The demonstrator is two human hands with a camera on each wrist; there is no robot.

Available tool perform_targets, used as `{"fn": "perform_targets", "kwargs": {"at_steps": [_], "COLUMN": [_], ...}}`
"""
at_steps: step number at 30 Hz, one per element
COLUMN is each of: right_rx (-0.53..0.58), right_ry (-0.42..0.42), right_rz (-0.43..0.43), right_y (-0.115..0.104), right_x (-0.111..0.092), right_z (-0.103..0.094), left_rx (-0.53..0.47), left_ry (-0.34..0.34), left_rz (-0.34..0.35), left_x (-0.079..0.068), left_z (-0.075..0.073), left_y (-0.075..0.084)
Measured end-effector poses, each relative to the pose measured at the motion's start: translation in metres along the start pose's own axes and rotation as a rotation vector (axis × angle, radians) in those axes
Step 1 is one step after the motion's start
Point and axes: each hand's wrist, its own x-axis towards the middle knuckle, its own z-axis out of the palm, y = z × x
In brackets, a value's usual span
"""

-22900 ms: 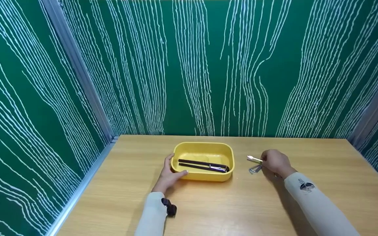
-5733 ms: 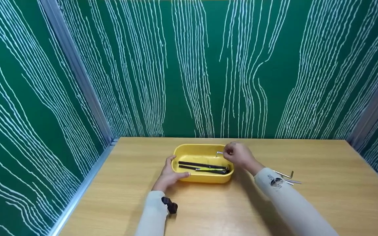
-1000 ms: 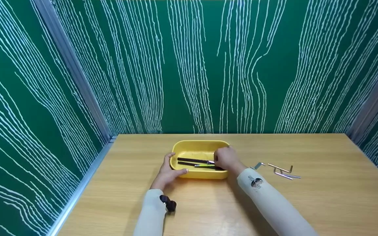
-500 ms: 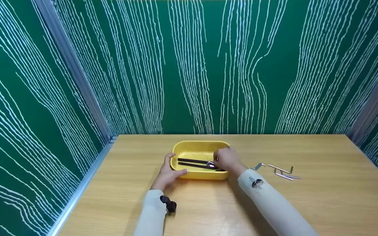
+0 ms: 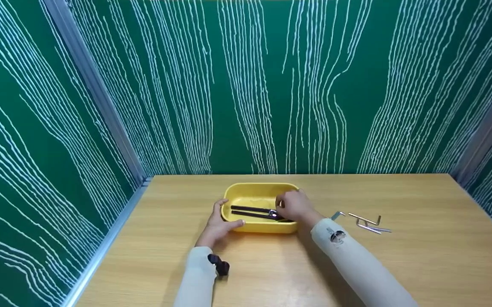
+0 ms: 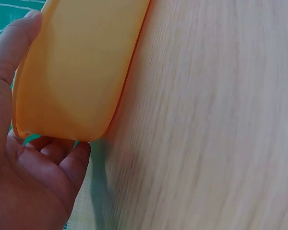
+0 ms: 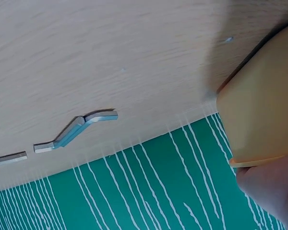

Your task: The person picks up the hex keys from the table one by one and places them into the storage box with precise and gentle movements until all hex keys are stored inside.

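My left hand [image 5: 218, 226] grips the left end of a yellow plastic tub [image 5: 263, 186], thumb over the front rim. In the left wrist view its fingers [image 6: 77, 163] lie against the tub's end wall [image 6: 81, 72]. Two long dark rods [image 5: 250, 209] lie side by side in the tub, with something shiny at their right end. My right hand [image 5: 295, 206] reaches over the tub's right end, fingers curled down inside; whatever is at its fingertips is hidden. In the right wrist view only part of that hand [image 7: 273, 187] shows at the tub's rim.
Right of the tub, several hex keys [image 5: 367, 219] lie on the wooden table [image 5: 271, 273], one [image 5: 338, 214] close to the right sleeve. Green walls with white wavy lines [image 5: 246, 85] stand behind and at the sides.
The right hand has come from the hex keys into the tub's right end. The yellow-green stick, visible beside the rods a second ago, is now mostly out of sight. The left hand stays put.
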Motion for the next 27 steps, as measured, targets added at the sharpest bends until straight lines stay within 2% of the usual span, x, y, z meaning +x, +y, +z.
{"fn": "perform_targets", "kwargs": {"at_steps": [2, 9, 14, 18, 27], "right_rx": [0.049, 0.274, 0.401, 0.441, 0.407], "right_ry": [0.007, -0.044, -0.016, -0.007, 0.041], "right_rz": [-0.014, -0.012, -0.001, 0.042, 0.022], "right_y": [0.002, 0.01, 0.019, 0.024, 0.044], "right_x": [0.001, 0.001, -0.003, -0.008, -0.021], "right_z": [0.0, -0.012, -0.023, -0.032, -0.045], "left_rx": [-0.002, -0.002, 0.0, 0.002, 0.031], "left_ry": [0.0, -0.007, -0.005, 0.0, 0.001], "left_rz": [-0.002, -0.026, -0.037, -0.045, -0.011], "left_x": [0.0, 0.001, 0.002, 0.002, 0.0], "left_z": [0.0, 0.0, -0.001, -0.001, 0.0], "left_y": [0.0, -0.001, -0.001, 0.0, -0.001]}}
